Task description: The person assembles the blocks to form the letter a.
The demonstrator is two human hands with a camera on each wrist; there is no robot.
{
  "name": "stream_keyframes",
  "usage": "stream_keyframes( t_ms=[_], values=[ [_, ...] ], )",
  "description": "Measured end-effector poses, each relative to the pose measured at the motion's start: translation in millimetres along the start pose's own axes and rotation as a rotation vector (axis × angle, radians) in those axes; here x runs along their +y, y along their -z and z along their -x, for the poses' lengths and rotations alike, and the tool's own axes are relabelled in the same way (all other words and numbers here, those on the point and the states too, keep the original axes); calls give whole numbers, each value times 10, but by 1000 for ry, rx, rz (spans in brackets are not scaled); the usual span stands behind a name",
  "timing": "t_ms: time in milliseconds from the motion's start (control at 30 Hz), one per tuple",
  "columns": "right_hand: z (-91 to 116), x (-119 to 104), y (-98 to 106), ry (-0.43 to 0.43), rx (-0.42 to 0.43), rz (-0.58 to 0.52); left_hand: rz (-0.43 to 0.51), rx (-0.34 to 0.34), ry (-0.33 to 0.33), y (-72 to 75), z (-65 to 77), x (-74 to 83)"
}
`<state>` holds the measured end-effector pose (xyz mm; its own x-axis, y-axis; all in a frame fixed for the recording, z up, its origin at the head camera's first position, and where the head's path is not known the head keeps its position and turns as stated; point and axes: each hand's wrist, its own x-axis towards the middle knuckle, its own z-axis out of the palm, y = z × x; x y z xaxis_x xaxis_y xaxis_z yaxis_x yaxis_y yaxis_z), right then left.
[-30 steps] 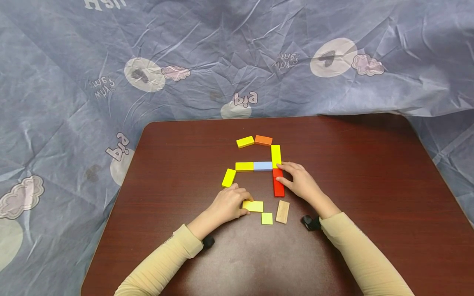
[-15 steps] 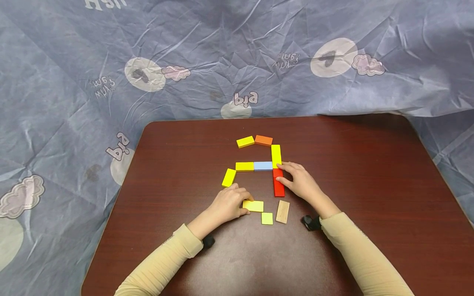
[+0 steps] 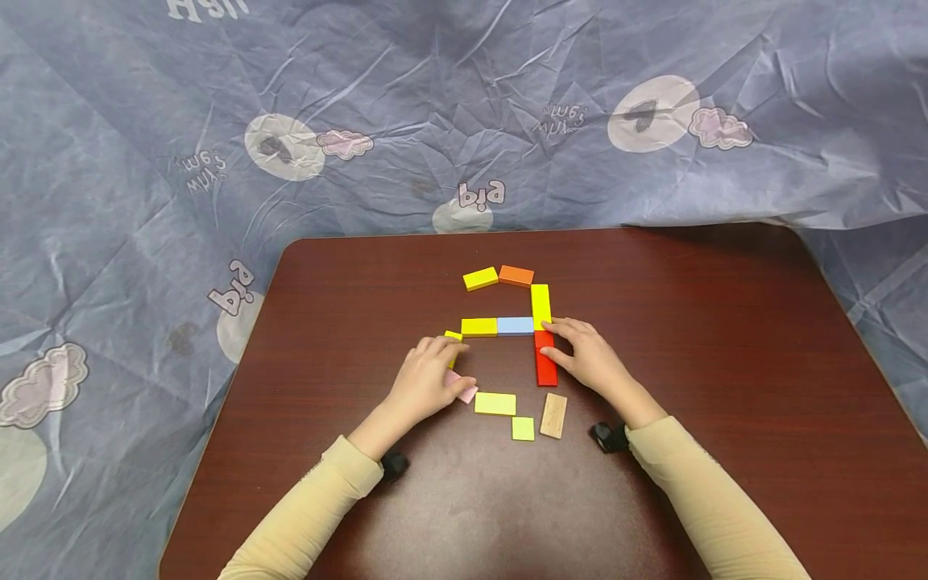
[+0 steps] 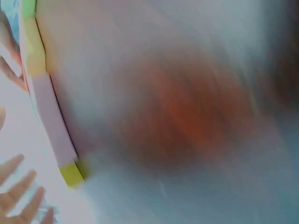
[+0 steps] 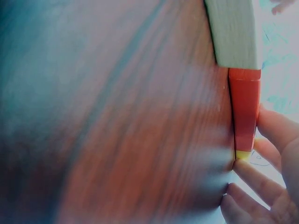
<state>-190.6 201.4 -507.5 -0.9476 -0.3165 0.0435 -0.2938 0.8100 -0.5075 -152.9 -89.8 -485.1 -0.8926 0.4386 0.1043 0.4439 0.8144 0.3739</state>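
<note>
In the head view my left hand [image 3: 428,374] spreads over a pink block [image 3: 466,393] and a slanted yellow block [image 3: 454,335], covering parts of both. The left wrist view has its fingers [image 4: 21,193] stretched out and apart from the pink block's near side. My right hand [image 3: 590,358] rests beside the red block [image 3: 546,370], its thumb at the red side and a fingertip at the lower end of the upright yellow block [image 3: 540,304]. Right of the pink block lie a pale yellow block [image 3: 495,403], a lime square block [image 3: 523,428] and a plain wooden block [image 3: 553,416].
A yellow block [image 3: 478,327] and a light blue block [image 3: 515,326] form a row meeting the upright yellow one. Farther back lie another yellow block [image 3: 480,279] and an orange block [image 3: 516,275]. Everything lies flat on the dark brown table [image 3: 689,322], before a printed cloth [image 3: 406,97].
My left hand has left the pale yellow block and moved up and left, over the pink and slanted yellow blocks. The pink block now shows. My right hand has stayed in place.
</note>
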Motion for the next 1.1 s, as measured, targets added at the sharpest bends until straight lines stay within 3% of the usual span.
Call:
stream_keyframes(
  t_ms=[100,200,467,733,867,967,1100],
  values=[
    [9,4,4,-7,-6,1,-16,-38,92,19,21,-78],
    [18,9,8,-16,-14,2,-28,-80,120,-2,53,-123],
    [43,26,7,-19,-8,0,-41,-160,125,-71,92,-129],
    [61,21,18,-36,-19,-6,-37,-164,103,-97,108,-126],
    [91,-42,71,-35,19,-31,-35,-148,95,-97,115,-135],
    [180,-155,110,5,87,-35,-46,-142,89,-88,111,-144],
    [378,-355,105,136,128,0,-55,-144,85,-59,90,-148]
  ],
)
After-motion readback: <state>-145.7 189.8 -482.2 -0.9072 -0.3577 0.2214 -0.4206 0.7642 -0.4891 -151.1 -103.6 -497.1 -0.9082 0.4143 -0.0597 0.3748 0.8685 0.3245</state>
